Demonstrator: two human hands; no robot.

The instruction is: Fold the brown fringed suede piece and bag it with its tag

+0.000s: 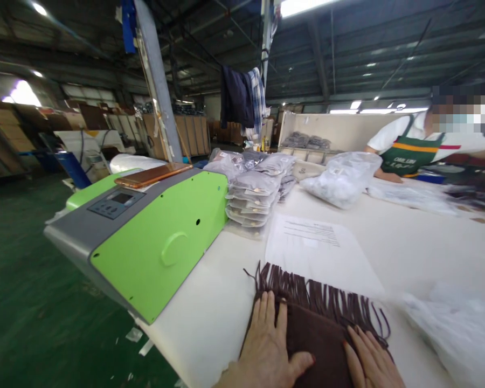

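Head view: from where we stand, where's the dark brown fringed scarf (319,345)?

On the white table (214,291), at the near edge of what we can see, its fringe (313,285) pointing away from the person and just touching or nearly touching the printed sheet (307,237).

And the hands? Is either one gripping?

Neither, as far as I can see. The left hand (270,345) lies flat on the cloth, thumb spread inward; the right hand (369,358) is laid along the other side, its thumb out of sight. I'd say palms set apart like that keep the fabric smooth and square.

Why leave the fringe uncovered?

Probably so the strands can lie straight; a few at the corners curl outward anyway.

What about the stacked bagged goods (253,199)?

They sit beside the green-and-grey machine (161,242), perhaps piled flat to save room. The clear plastic bag (339,180) lies farther back, near the co-worker's green apron (412,156).
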